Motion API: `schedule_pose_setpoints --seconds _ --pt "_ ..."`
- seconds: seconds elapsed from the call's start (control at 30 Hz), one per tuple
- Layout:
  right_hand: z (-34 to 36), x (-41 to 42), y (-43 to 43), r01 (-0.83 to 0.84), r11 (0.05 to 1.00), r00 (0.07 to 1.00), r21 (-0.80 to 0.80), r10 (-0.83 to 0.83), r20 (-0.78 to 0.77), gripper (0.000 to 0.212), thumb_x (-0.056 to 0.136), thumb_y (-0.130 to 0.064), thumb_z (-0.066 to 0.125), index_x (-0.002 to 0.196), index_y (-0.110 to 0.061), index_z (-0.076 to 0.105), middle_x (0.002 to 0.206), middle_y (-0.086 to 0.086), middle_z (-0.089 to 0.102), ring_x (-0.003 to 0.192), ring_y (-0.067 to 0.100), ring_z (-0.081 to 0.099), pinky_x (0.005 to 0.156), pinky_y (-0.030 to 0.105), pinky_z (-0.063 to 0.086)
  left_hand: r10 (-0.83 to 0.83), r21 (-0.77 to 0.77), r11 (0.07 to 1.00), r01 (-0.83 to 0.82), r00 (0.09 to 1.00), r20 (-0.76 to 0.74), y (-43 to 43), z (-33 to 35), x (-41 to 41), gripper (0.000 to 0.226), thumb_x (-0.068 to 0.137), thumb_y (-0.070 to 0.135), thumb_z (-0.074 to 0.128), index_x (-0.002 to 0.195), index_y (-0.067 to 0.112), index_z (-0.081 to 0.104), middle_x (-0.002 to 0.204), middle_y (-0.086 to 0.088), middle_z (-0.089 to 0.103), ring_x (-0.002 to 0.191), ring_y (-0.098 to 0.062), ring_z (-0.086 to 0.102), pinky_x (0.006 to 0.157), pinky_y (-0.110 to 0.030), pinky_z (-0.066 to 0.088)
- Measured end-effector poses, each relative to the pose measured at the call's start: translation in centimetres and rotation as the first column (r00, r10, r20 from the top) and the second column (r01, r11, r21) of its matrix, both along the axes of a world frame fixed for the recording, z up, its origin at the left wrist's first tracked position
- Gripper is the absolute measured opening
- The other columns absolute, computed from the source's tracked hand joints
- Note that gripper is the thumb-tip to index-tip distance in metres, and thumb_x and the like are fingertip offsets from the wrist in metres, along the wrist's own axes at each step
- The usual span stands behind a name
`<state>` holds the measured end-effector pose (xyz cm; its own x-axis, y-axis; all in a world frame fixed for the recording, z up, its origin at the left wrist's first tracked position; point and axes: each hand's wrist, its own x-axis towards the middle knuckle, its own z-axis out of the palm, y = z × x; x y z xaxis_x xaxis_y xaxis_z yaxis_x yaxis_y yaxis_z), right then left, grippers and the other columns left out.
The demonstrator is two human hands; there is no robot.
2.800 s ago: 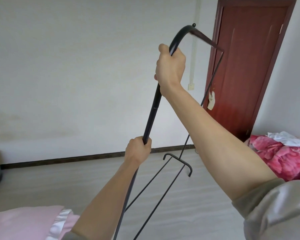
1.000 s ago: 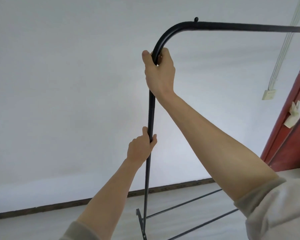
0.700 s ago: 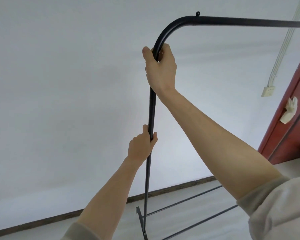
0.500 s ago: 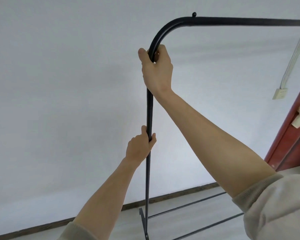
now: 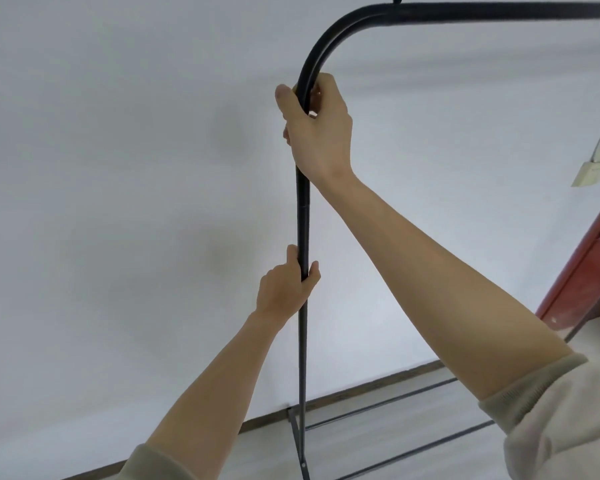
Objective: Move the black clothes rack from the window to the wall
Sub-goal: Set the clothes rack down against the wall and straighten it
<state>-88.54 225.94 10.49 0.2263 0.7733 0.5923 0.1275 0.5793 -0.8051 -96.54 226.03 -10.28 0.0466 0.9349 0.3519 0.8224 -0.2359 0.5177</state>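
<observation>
The black clothes rack [image 5: 303, 220] stands upright right in front of me, close to the white wall [image 5: 118, 202]. Its left pole rises from a foot near the skirting, bends at the top and runs right as a horizontal bar. My right hand [image 5: 317, 128] is wrapped around the pole just under the bend. My left hand [image 5: 286, 287] grips the same pole lower down. Two thin bottom rails run right along the floor.
A brown skirting board [image 5: 378, 384] lines the wall's foot above the pale floor [image 5: 395, 441]. A red-brown door frame [image 5: 586, 271] stands at the right edge. A wall switch [image 5: 589, 173] with a cable hangs beside it.
The rack has turned from end-on and tilted to upright and broadside along the wall. Both hands keep their grip on the pole. The view has drawn closer to the wall.
</observation>
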Motion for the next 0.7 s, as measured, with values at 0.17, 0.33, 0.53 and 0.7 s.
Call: schedule_pose_setpoints --seconds 0.17,0.33,0.53,0.7 --pt "-1.0 -0.3 1.7 -0.011 1.0 0.998 0.025 0.009 0.061 0.014 0.099 -0.026 0.067 0.099 -0.018 0.055 0.081 -0.005 0.064 0.054 0.007 0.066 0.072 0.035 0.059 -0.076 -0.055 0.995 0.082 0.993 0.095 1.8 -2.0 -1.6 0.03 0.094 0.052 0.045 0.097 0.022 0.038 0.062 -0.003 0.066 0.056 -0.027 0.063 0.062 -0.037 0.052" --pt "-5.8 -2.8 2.8 0.009 0.987 0.99 -0.162 0.015 0.144 0.017 0.104 -0.031 0.059 0.093 -0.019 0.057 0.07 -0.002 0.07 0.052 0.015 0.064 0.058 0.027 0.054 -0.229 -0.162 0.958 0.238 0.971 0.069 3.6 -3.9 -4.8 0.032 0.09 0.057 0.044 0.086 0.027 0.048 0.066 0.001 0.068 0.062 -0.019 0.065 0.071 -0.04 0.057" --pt "-12.9 -6.3 2.3 0.304 0.928 0.953 -0.216 -0.296 0.068 0.026 0.109 -0.04 0.045 0.093 -0.02 0.047 0.068 -0.001 0.06 0.051 0.013 0.059 0.055 0.023 0.049 -0.482 -0.21 0.841 0.499 0.867 0.128 5.2 -5.0 -7.4 0.035 0.089 0.058 0.05 0.095 0.025 0.057 0.087 0.012 0.072 0.084 -0.008 0.069 0.079 -0.033 0.055" --pt "-17.1 -7.0 1.1 0.458 0.833 0.888 -0.311 -0.41 0.211 0.027 0.111 -0.038 0.039 0.098 -0.016 0.048 0.076 0.002 0.067 0.066 0.01 0.062 0.062 0.018 0.047 -0.625 -0.283 0.726 0.626 0.773 0.107 5.8 -7.1 -9.3 0.027 0.092 0.045 0.051 0.114 0.028 0.055 0.108 0.015 0.072 0.101 -0.008 0.068 0.087 -0.036 0.053"
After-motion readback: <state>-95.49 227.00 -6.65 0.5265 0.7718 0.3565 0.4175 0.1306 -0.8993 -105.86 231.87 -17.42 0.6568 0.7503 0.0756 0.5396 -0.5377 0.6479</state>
